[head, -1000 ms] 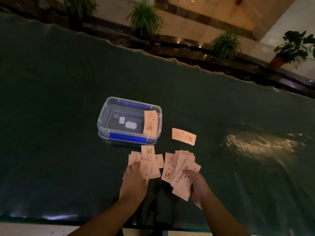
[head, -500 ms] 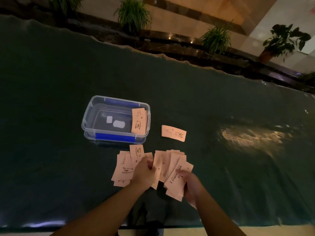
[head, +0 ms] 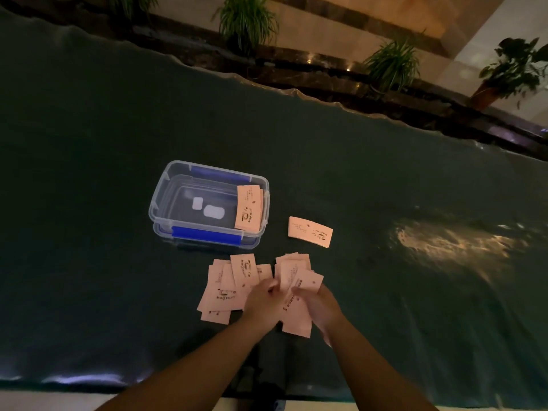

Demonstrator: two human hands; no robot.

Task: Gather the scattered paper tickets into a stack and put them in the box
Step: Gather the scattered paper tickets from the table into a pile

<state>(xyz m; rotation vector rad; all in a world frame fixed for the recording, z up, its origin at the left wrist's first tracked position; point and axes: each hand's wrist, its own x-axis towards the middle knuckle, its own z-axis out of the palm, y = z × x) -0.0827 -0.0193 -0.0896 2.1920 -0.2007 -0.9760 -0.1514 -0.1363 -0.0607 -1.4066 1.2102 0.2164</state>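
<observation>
Pink paper tickets lie on a dark green tablecloth. A loose pile of tickets (head: 224,287) sits just in front of the clear plastic box (head: 166,188) with blue clips. My right hand (head: 318,307) grips a fanned bunch of tickets (head: 296,292). My left hand (head: 264,302) has its fingers closed on the left edge of that same bunch, between the two groups. A few tickets (head: 248,208) lean against the box's right inner wall. One single ticket (head: 310,231) lies apart, to the right of the box.
Two small white pieces (head: 207,208) rest on the box floor. The table's near edge (head: 89,381) runs just below my forearms. Potted plants (head: 246,22) stand on a ledge beyond the far edge. A glare patch (head: 444,244) shines on the cloth at right.
My left hand has moved right, off the left pile, and now meets my right hand at the fanned bunch. The right hand has kept its hold on the bunch.
</observation>
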